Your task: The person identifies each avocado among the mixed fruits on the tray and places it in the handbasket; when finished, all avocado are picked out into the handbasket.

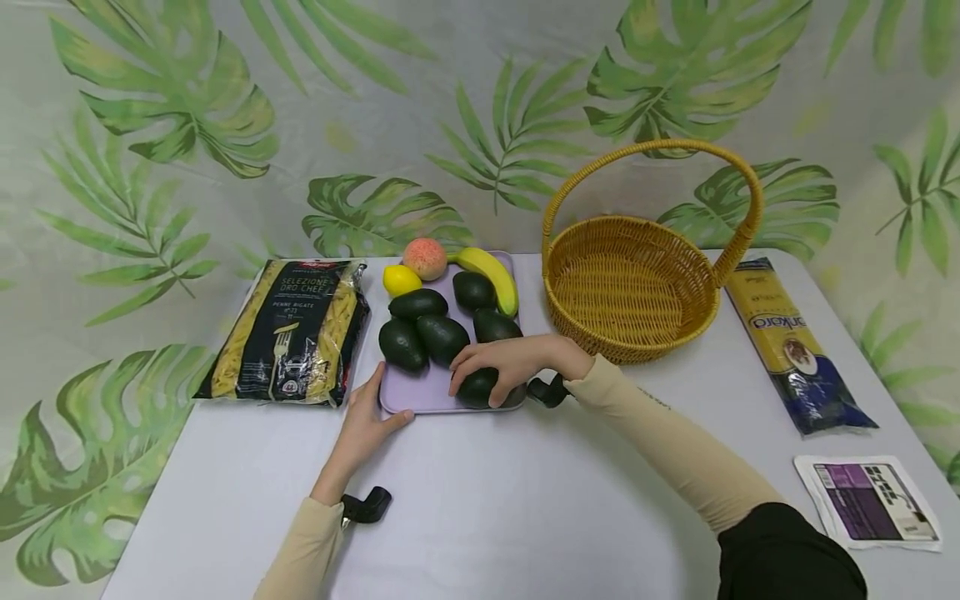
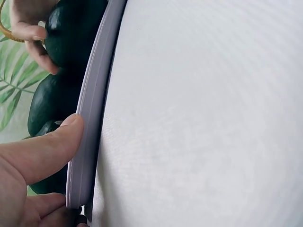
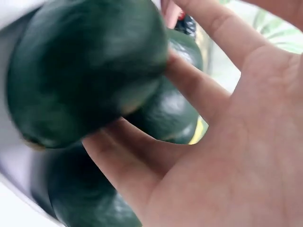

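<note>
Lilac tray (image 1: pixel 433 393) lies nr. the far edge of the white table (image 1: pixel 540 508); we log it w/ mixed produce aboard.

R hand (image 1: pixel 498 362): we find it over the tray's nr. right part, fingers part-curled round one avocado (image 1: pixel 474 388), fingertips in contact, per head & R wrist views. We can't tell if that fruit is clear of the tray. We count at least five other avocados (image 1: pixel 402 344) on the tray, bunched to L & behind.

L hand (image 1: pixel 363 422): we note thumb & fingers spread wide abt. the tray's nr. left corner, thumb touching the front rim, fingers along the L side; how far they reach under, we can't confirm.

Far end of tray: we see a lemon (image 1: pixel 401 281) at L, a peach (image 1: pixel 425 259) nxt. to it, & a banana (image 1: pixel 491 275) curving down the R side.

Surroundings: we list a penne bag (image 1: pixel 285 333) just L of tray; a wicker basket (image 1: pixel 615 340), handle upright, just R of it; a gold-and-blue pkt. (image 1: pixel 795 346) marked "ankara" further R; a white-and-purple pkt. (image 1: pixel 868 502) nearer us. Leaf-print backdrop (image 1: pixel 375 125) hangs behind.
</note>
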`<state>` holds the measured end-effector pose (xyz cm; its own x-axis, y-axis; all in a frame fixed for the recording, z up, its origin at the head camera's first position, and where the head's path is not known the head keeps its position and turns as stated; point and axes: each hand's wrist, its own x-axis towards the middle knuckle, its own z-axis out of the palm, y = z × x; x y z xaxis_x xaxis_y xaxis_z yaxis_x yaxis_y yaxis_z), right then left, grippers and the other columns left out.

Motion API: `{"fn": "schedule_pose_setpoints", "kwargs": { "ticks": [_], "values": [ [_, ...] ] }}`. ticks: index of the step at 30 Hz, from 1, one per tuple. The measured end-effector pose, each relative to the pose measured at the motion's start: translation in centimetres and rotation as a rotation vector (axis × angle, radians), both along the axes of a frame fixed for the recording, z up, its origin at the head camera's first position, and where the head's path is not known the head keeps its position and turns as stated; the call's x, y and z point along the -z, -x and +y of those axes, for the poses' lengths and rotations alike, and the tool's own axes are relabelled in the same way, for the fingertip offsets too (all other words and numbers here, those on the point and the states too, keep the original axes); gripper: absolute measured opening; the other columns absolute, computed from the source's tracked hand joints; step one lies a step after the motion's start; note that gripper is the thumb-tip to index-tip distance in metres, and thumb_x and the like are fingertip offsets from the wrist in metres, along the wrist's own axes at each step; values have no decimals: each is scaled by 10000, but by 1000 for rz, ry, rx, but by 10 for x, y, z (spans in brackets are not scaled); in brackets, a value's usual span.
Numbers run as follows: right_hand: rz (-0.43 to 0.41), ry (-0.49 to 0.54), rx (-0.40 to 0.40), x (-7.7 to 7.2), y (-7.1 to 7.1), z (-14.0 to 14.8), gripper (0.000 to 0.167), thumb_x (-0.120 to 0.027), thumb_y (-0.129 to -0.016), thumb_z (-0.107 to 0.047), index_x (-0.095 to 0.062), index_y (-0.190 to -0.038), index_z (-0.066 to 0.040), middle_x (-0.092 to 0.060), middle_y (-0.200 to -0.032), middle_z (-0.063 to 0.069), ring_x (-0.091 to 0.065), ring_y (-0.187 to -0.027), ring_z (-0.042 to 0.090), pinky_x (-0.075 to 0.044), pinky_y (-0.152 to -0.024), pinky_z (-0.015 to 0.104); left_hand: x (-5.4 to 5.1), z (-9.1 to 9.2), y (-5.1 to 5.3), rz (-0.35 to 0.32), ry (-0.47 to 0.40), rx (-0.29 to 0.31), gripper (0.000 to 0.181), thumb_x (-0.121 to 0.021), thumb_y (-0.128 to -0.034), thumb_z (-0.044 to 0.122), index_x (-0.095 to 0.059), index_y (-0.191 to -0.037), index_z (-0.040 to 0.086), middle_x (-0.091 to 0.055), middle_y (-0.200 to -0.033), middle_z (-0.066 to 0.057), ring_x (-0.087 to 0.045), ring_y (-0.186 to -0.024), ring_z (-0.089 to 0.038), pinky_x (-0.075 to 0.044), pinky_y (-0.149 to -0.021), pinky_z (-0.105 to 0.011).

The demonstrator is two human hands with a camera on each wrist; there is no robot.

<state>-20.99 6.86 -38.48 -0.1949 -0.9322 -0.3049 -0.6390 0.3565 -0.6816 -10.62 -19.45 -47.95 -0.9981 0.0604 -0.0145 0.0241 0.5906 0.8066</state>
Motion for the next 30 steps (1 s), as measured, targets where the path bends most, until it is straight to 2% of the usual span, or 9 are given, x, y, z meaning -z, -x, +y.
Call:
{"fn": "schedule_pose_setpoints", "kwargs": {
  "ticks": [5, 9, 13, 18, 20, 23, 26, 30],
  "values": [
    [74, 7, 56, 6, -6, -2, 470, -666, -789, 55, -636, -1211, -150, -377, -1428, 107, -361, -1297, 242, -375, -975, 342, 0, 1, 1, 4, -14, 5, 881, -750, -837, 141, -194, -1484, -80, -247, -1508, -273, -179, -1371, -446, -171, -1105, -551],
    [68, 77, 105, 10, -9, 5, 461, -668, -770, 80, -657, -1167, -155, -408, -1400, 98, -364, -1286, 229, -372, -972, 353, 0, 1, 0, 11, -11, -3, 880, -754, -830, 129, -200, -1479, -88, -256, -1499, -285, -189, -1363, -450, -175, -1103, -552],
    [-14, 195, 136, 11, -12, 20, 470, -676, -760, 66, -657, -1179, -147, -420, -1391, 98, -357, -1292, 214, -375, -979, 358, 1, 1, -1, 14, -12, -7, 876, -752, -828, 119, -203, -1479, -87, -259, -1498, -285, -190, -1361, -448, -172, -1104, -551],
    [-198, 342, 224, 5, -15, 49, 430, -684, -830, -25, -626, -1237, -152, -396, -1412, 41, -369, -1276, 190, -444, -859, 387, 1, 1, -1, 18, -12, -4, 866, -749, -831, 118, -211, -1478, -86, -263, -1498, -281, -191, -1358, -452, -171, -1103, -553],
    [-260, 398, 276, 0, -15, 63, 416, -684, -857, -63, -609, -1258, -142, -383, -1428, 36, -373, -1278, 204, -459, -853, 403, 1, 1, 0, 19, -8, -3, 862, -748, -833, 119, -213, -1476, -88, -264, -1499, -278, -189, -1359, -453, -170, -1104, -552],
    [-303, 486, 372, -8, -15, 84, 424, -689, -867, -76, -590, -1278, -108, -374, -1446, 52, -374, -1293, 237, -442, -938, 426, 0, 1, 0, 20, -3, -3, 859, -748, -832, 119, -217, -1474, -91, -265, -1498, -278, -188, -1360, -454, -167, -1105, -551],
    [-282, 541, 491, -14, -12, 106, 439, -684, -869, -66, -574, -1293, -84, -362, -1464, 66, -347, -1317, 251, -412, -987, 415, 0, 1, 0, 17, -1, -3, 858, -747, -832, 117, -217, -1474, -91, -266, -1497, -281, -191, -1358, -453, -167, -1104, -552],
    [-242, 574, 665, -20, -5, 133, 451, -670, -875, -45, -551, -1310, -71, -364, -1469, 71, -366, -1311, 305, -437, -972, 384, 1, 1, 1, 16, 3, 1, 858, -745, -836, 121, -213, -1475, -90, -265, -1497, -280, -197, -1358, -448, -171, -1105, -546]
  ]
}}
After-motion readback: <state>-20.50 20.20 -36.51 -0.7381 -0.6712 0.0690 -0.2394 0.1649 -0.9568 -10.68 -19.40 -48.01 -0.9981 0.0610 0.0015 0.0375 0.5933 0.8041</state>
